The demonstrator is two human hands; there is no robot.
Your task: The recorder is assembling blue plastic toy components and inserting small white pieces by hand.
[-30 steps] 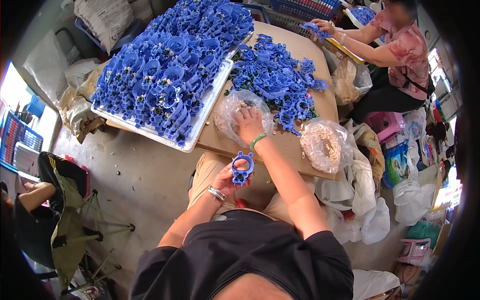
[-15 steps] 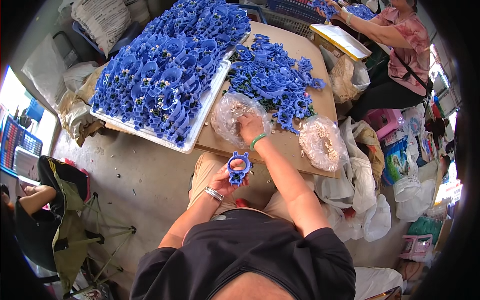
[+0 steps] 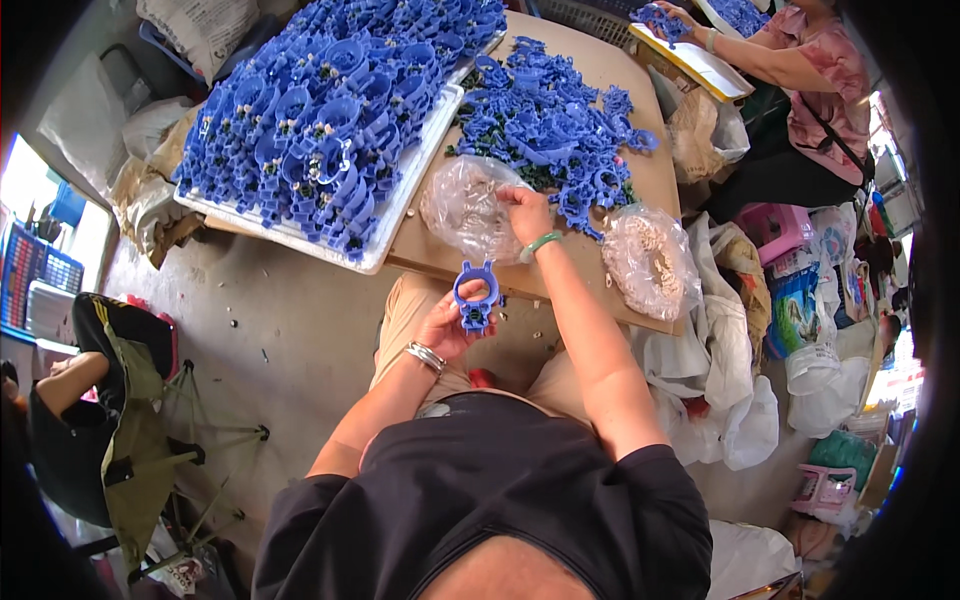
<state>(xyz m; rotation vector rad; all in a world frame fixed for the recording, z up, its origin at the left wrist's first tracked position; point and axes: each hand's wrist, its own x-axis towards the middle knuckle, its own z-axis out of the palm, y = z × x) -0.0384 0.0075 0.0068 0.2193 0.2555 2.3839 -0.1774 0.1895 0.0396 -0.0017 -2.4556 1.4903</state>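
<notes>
The left hand has its fingers closed on a blue ring piece, held upright in front of the lap, near the table's near edge; the fingertips behind the piece are partly hidden, and the dark detail at its base is too small to make out. It is smooth, hard-looking plastic: a round open loop with two short prongs on top. The right hand is at the right side of a crinkled clear bag, fingers drawn together; whether they pinch anything cannot be told. Pale bits inside are blurred by the film. A second bag, to the right, holds small, cream-coloured pieces. Farther off lies a tangled heap of blue parts on the smooth brown table. To the left, a white tray bears stacked blue rings. At far right, a co-worker is cut off by the upper edge.
</notes>
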